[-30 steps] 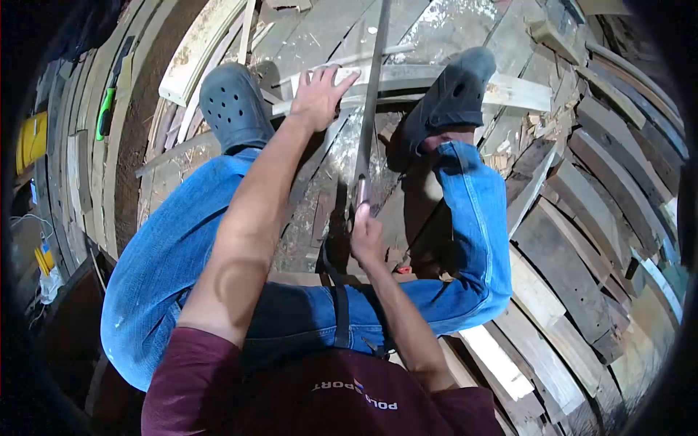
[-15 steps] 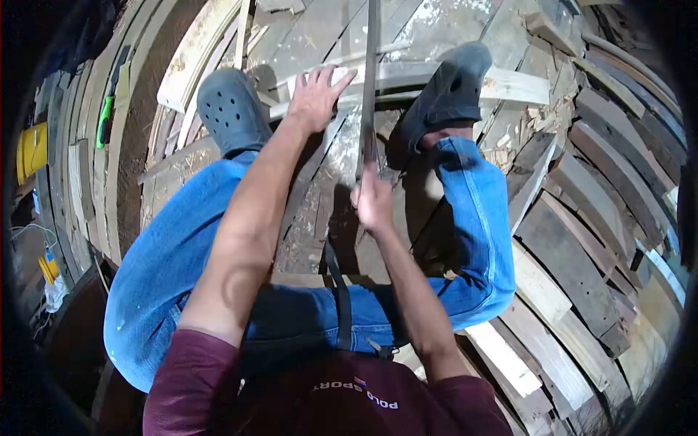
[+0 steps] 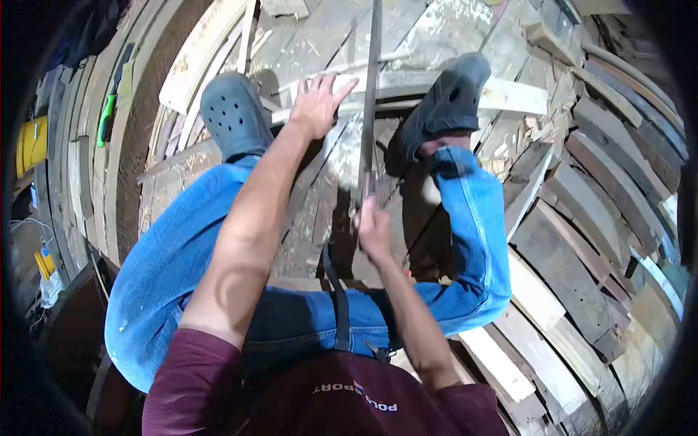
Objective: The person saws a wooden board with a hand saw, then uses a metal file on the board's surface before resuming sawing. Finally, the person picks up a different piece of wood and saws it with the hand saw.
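My left hand point(image 3: 315, 109) rests with spread fingers on a pale wooden strip point(image 3: 509, 97) that lies crosswise between my two shoes. Slightly blurred, my right hand point(image 3: 374, 224) is wrapped round the near end of a long, thin, dark saw-like tool point(image 3: 371, 94). The tool points away from me and crosses over the strip, to the right of my left hand. Its teeth, if any, cannot be made out. My left shoe point(image 3: 231, 116) and right shoe point(image 3: 454, 94) stand at either side of the tool.
Wooden boards point(image 3: 574, 254) lie stacked at the right, and more planks point(image 3: 131, 94) run along the left. A green-handled tool point(image 3: 107, 120) lies on the left planks, near a yellow round object point(image 3: 31, 147). Wood chips point(image 3: 509, 138) are scattered on the plank floor.
My right hand has moved back toward my body, drawing the long tool with it. My left hand remains on the strip. The view has shifted slightly.
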Demonstrator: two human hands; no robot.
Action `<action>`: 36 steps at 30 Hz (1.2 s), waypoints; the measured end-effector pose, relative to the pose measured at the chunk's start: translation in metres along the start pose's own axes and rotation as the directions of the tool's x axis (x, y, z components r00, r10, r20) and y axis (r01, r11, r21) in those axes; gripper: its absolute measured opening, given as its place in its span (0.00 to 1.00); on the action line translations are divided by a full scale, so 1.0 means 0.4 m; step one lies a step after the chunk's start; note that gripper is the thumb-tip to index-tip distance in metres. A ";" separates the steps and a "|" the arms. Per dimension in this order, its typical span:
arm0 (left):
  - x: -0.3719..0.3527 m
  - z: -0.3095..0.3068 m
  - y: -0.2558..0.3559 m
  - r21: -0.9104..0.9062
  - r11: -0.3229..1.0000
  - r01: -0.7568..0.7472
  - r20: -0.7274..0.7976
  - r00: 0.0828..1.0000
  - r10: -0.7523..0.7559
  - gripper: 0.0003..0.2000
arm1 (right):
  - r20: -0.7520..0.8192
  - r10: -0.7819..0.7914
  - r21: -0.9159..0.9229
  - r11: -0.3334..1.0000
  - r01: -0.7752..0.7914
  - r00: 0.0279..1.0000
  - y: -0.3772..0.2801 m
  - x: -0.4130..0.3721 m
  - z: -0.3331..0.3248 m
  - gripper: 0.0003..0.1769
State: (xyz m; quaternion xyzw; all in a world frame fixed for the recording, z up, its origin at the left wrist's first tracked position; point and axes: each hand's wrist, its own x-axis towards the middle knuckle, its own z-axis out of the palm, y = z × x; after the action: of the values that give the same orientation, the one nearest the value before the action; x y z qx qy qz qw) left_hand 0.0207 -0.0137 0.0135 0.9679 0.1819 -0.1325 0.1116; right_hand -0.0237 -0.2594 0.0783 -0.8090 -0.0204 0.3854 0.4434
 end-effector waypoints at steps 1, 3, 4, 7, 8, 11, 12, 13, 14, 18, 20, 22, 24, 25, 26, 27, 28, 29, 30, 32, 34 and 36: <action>0.002 0.010 -0.002 0.003 1.000 -0.014 -0.028 1.000 0.014 0.46 | 0.023 -0.004 -0.007 1.000 0.004 1.000 0.023 -0.009 -0.002 0.37; 0.008 0.006 -0.012 -0.001 1.000 -0.029 -0.028 0.999 0.029 0.47 | 0.047 -0.048 -0.004 0.999 0.048 0.998 0.025 0.028 -0.001 0.37; 0.003 -0.004 -0.005 -0.017 0.999 -0.033 0.006 0.999 0.033 0.47 | 0.048 -0.050 -0.001 0.999 0.050 0.998 0.006 0.036 0.000 0.38; -0.004 0.011 -0.006 -0.027 0.999 -0.047 -0.050 0.998 0.045 0.45 | 0.053 -0.037 0.032 0.999 0.036 0.998 -0.029 0.102 0.006 0.43; -0.007 0.003 -0.007 -0.042 0.997 -0.063 -0.063 0.996 0.060 0.43 | 0.027 -0.016 0.064 0.998 0.014 1.000 -0.040 0.105 0.003 0.43; -0.001 0.022 -0.004 -0.020 0.999 -0.033 -0.108 0.994 0.030 0.36 | -0.087 -0.118 0.054 0.991 0.123 0.989 -0.089 0.088 -0.042 0.43; 0.009 0.047 -0.017 -0.038 0.998 -0.040 -0.127 0.991 0.035 0.32 | -0.148 -0.156 0.014 0.987 0.159 0.977 -0.091 0.085 -0.064 0.41; 0.010 0.049 -0.019 -0.087 0.995 -0.043 -0.136 0.990 0.031 0.30 | -0.130 -0.140 0.099 0.983 0.153 0.982 -0.071 0.090 -0.095 0.39; 0.011 0.051 -0.022 -0.139 0.989 -0.045 -0.147 0.989 0.024 0.27 | -0.109 -0.128 0.180 0.973 0.146 0.986 -0.049 0.093 -0.132 0.37; -0.003 0.041 -0.013 -0.132 0.986 -0.100 -0.259 0.964 0.063 0.26 | -0.126 -0.290 0.348 0.883 0.316 0.949 -0.087 -0.002 -0.276 0.29; 0.000 0.056 -0.010 -0.137 0.982 -0.129 -0.308 0.948 0.082 0.25 | -0.261 -0.313 0.230 0.898 0.374 0.913 -0.108 -0.065 -0.300 0.25; -0.002 0.059 0.003 -0.134 0.981 -0.137 -0.323 0.942 0.087 0.29 | -0.279 -0.341 0.161 0.905 0.393 0.898 -0.094 -0.114 -0.316 0.23; -0.013 0.071 0.005 -0.138 0.974 -0.180 -0.384 0.916 0.115 0.32 | -0.290 -0.287 0.160 0.926 0.342 0.913 -0.066 -0.154 -0.314 0.22; -0.026 0.054 0.015 -0.147 0.967 -0.207 -0.426 0.896 0.127 0.36 | -0.289 -0.277 0.165 0.929 0.332 0.916 -0.057 -0.168 -0.308 0.21; -0.030 0.057 0.012 -0.158 0.966 -0.203 -0.429 0.896 0.118 0.34 | -0.287 -0.267 0.170 0.931 0.324 0.920 -0.047 -0.179 -0.296 0.21; -0.033 0.064 0.009 -0.171 0.965 -0.199 -0.432 0.896 0.108 0.32 | -0.285 -0.258 0.175 0.933 0.315 0.923 -0.036 -0.187 -0.285 0.21; -0.036 0.069 0.006 -0.184 0.964 -0.195 -0.434 0.896 0.098 0.30 | -0.272 -0.240 0.184 0.938 0.295 0.932 -0.022 -0.192 -0.274 0.21; -0.035 0.074 0.002 -0.191 0.960 -0.204 -0.443 0.891 0.100 0.27 | -0.259 -0.222 0.193 0.942 0.275 0.940 -0.006 -0.192 -0.261 0.20; -0.033 0.074 -0.001 -0.198 0.957 -0.213 -0.454 0.885 0.103 0.25 | -0.248 -0.205 0.201 0.945 0.257 0.947 0.001 -0.190 -0.249 0.20; -0.030 0.075 -0.006 -0.212 0.950 -0.228 -0.475 0.874 0.104 0.23 | -0.207 -0.132 0.258 0.948 0.184 0.969 0.001 -0.189 -0.225 0.20; -0.028 0.079 -0.006 -0.228 0.943 -0.241 -0.520 0.849 0.092 0.20 | -0.158 -0.114 0.244 0.958 0.150 0.981 0.004 -0.187 -0.209 0.19; -0.025 0.085 -0.002 -0.291 0.934 -0.207 -0.495 0.868 0.038 0.18 | -0.150 -0.121 0.221 0.963 0.153 0.981 0.011 -0.182 -0.192 0.20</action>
State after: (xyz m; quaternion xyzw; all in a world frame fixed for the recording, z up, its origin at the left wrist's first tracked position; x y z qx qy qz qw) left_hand 0.0040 -0.0251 -0.0158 0.9467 0.1609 0.1524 0.2335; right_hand -0.0270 -0.3433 0.1430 -0.7726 -0.0011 0.2978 0.5607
